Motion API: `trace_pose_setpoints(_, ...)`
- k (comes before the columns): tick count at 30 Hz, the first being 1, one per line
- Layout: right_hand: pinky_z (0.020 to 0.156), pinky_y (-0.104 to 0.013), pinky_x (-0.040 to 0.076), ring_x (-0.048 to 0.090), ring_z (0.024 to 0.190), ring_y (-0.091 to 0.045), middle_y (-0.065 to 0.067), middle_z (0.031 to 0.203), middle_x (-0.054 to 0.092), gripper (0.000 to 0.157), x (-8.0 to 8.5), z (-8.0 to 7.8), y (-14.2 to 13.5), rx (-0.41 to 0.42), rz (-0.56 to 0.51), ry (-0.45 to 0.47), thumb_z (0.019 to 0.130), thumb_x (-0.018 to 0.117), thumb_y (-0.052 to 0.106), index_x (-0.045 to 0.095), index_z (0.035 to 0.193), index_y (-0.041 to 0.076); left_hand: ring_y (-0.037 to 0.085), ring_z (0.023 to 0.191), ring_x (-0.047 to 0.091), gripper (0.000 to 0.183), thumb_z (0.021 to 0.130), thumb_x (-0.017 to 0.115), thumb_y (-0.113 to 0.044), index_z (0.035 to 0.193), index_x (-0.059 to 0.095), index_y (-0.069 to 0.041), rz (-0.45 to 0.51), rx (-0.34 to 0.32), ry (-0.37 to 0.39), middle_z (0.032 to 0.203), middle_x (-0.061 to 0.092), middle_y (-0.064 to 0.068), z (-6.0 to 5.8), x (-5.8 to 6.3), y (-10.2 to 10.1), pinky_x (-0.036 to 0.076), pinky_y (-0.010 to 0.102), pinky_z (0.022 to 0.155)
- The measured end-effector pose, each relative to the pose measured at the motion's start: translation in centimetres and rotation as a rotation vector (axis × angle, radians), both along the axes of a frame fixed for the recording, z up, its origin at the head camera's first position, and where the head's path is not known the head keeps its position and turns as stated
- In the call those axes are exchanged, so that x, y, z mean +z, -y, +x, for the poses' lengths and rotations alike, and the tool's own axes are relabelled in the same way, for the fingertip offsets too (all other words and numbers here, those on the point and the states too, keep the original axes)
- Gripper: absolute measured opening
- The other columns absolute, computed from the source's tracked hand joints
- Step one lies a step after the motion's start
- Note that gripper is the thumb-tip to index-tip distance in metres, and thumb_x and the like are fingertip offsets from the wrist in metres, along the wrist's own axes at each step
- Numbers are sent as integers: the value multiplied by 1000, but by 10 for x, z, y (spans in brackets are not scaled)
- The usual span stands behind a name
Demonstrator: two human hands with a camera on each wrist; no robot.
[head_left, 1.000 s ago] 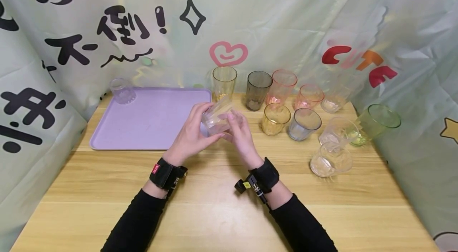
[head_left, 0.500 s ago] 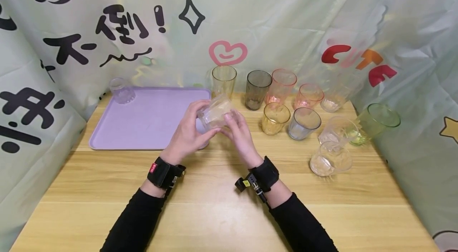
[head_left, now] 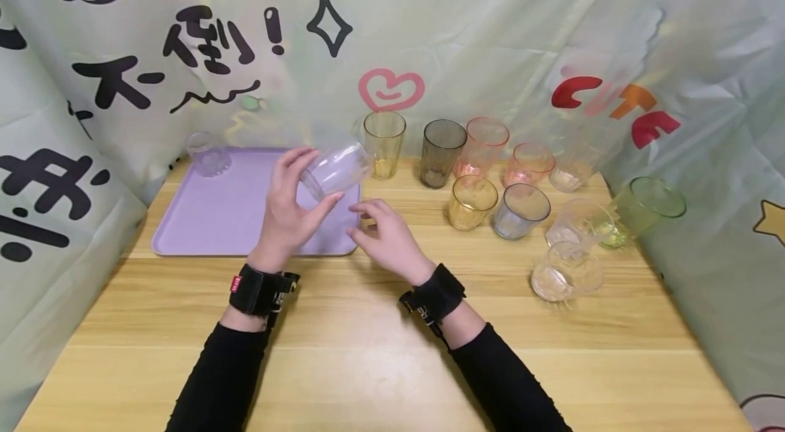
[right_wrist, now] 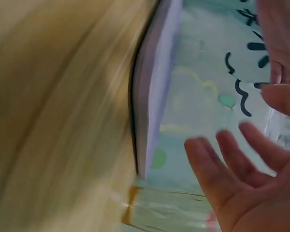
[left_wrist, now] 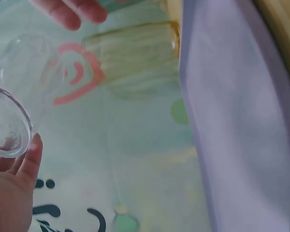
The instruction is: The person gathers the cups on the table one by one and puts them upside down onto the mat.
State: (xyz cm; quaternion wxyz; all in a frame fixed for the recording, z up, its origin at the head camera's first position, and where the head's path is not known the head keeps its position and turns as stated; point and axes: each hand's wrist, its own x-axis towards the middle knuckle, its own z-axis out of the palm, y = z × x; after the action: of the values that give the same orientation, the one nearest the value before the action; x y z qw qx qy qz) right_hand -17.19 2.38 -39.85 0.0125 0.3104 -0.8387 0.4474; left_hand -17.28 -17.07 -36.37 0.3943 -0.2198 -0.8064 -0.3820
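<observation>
My left hand (head_left: 287, 210) grips a clear drinking glass (head_left: 337, 170) near its base, above the right part of the purple tray (head_left: 245, 214). The glass is tilted, its mouth toward the upper right. In the left wrist view the thick base of the glass (left_wrist: 9, 121) shows between thumb and fingers. My right hand (head_left: 389, 238) is apart from the glass, at the tray's right edge, its fingers loosely spread and holding nothing; the right wrist view shows the same right hand (right_wrist: 246, 179). Another clear glass (head_left: 208, 156) stands at the tray's far left corner.
On the right of the wooden table (head_left: 380, 364) stand several glasses: a tall yellow one (head_left: 384, 146), a grey one (head_left: 438, 156), pink ones (head_left: 530, 166), a short amber one (head_left: 472, 204), a bluish one (head_left: 521, 214), a green one (head_left: 650, 210) and clear ones (head_left: 567, 275). A printed cloth (head_left: 466, 30) hangs behind.
My left hand has carried the clear glass left and over the tray, turning it. My right hand has let go of the glass and drawn slightly back toward me.
</observation>
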Motion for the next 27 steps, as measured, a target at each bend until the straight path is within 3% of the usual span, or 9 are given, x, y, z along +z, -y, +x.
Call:
trace_pose_setpoints(6,82,-27,46,51,89,-12,-1,100,58,23,-2,2,12,139,326,-249,80,67,19,65,101,9,22,107,39,70,64,81,-28,126,51,-13,72,112,-43,123,40,15,0,3,16,41,40,82)
trace_pose_setpoints(11,77,-22,45,49,83,-10,1,89,59,13,-7,6,16,187,463,-350,76,70,14,69,89,11,21,106,41,72,64,81,-29,127,49,-14,89,167,-34,121,42,12,1,2,28,43,41,81)
trace_pose_setpoints(20,74,-24,46,50,81,-14,1,84,58,8,-14,11,20,183,495,-390,77,65,7,68,83,12,23,106,43,77,61,83,-22,126,45,-7,91,238,-18,122,47,12,-1,-6,61,44,47,82)
trace_pose_setpoints(27,74,-24,45,51,79,-12,0,83,60,11,-17,9,22,157,510,-410,80,61,4,67,82,12,20,115,38,73,64,80,-24,126,47,-7,58,313,-25,125,44,13,-6,5,96,34,42,99)
